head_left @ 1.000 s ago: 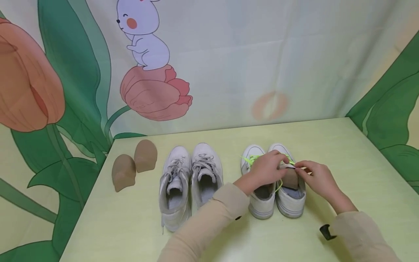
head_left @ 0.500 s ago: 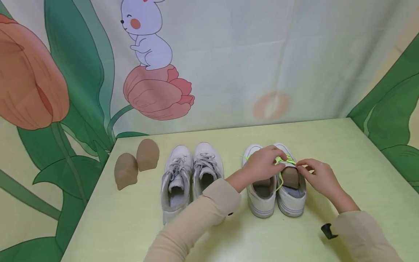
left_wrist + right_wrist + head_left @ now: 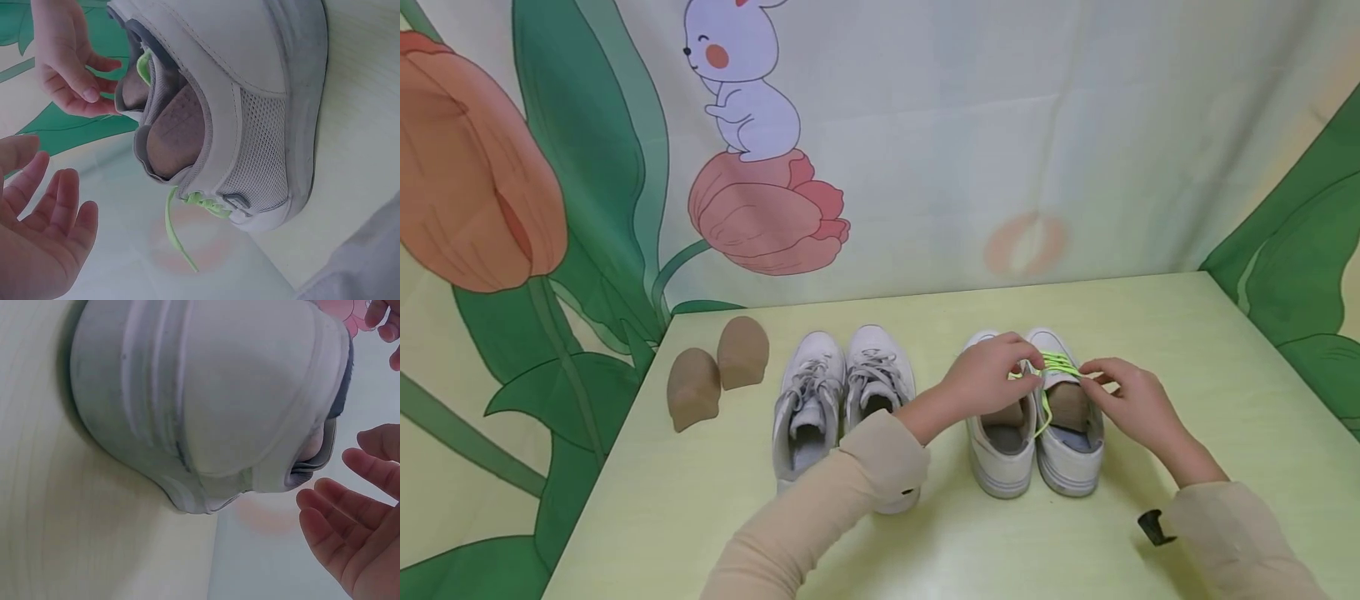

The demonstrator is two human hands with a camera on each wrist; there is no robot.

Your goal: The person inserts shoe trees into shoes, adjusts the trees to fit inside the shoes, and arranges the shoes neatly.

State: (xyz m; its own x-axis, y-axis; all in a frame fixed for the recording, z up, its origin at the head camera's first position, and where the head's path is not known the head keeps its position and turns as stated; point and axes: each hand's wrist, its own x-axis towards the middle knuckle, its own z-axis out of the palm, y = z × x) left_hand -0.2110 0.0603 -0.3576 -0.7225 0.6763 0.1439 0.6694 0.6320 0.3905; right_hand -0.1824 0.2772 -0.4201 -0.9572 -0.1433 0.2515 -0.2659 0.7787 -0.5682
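A pair of white sneakers with neon-green laces sits on the table, the right one [image 3: 1070, 471] beside the left one [image 3: 1002, 473]. A brown rounded pad [image 3: 1067, 407] rests inside the right sneaker's opening, below its tongue; a similar brown pad [image 3: 178, 134] lies in the left one. My left hand [image 3: 988, 375] hovers over the left sneaker with loosely bent fingers and nothing between them. My right hand [image 3: 1131, 400] is at the right sneaker's outer edge, near the green laces [image 3: 1060, 363]. In the right wrist view its fingers look relaxed and hold nothing.
Left of these stand two white sneakers with greyish laces, one [image 3: 808, 392] beside the other [image 3: 880, 367], partly behind my left sleeve [image 3: 835, 517]. Two brown pads [image 3: 694, 387] [image 3: 743, 352] lie on the table [image 3: 647, 517] at far left. A printed curtain [image 3: 925, 150] hangs behind.
The left hand has let go of the right sneaker's tongue and drawn back to the left. The right hand has come off the tongue's edge, staying close by. The tongue now lies lower.
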